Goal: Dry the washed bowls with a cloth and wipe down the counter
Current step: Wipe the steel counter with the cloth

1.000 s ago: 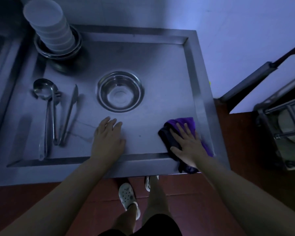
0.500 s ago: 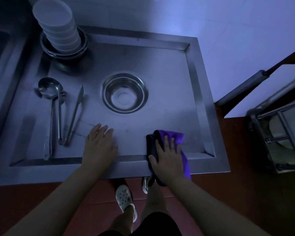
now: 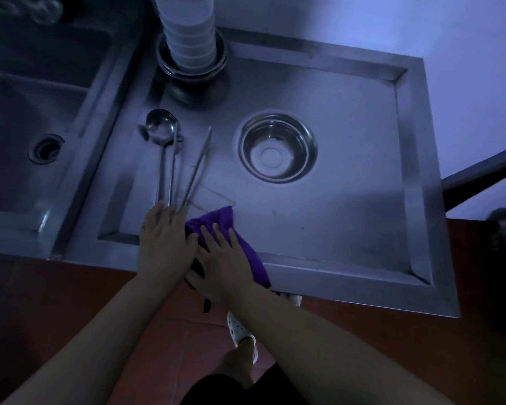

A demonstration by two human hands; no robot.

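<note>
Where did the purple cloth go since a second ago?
The right hand slid the purple cloth leftward along the counter's front edge, from the right corner until it meets the left hand, which stayed pressed flat. The steel bowl, ladle, tongs and stacked bowls stayed put.

Single head-worn view, looking steeply down, close over the steel counter (image 3: 319, 229); sink (image 3: 41, 118) at left edge.

Ladle (image 3: 162, 133) left of bowl (image 3: 277, 148)
</note>
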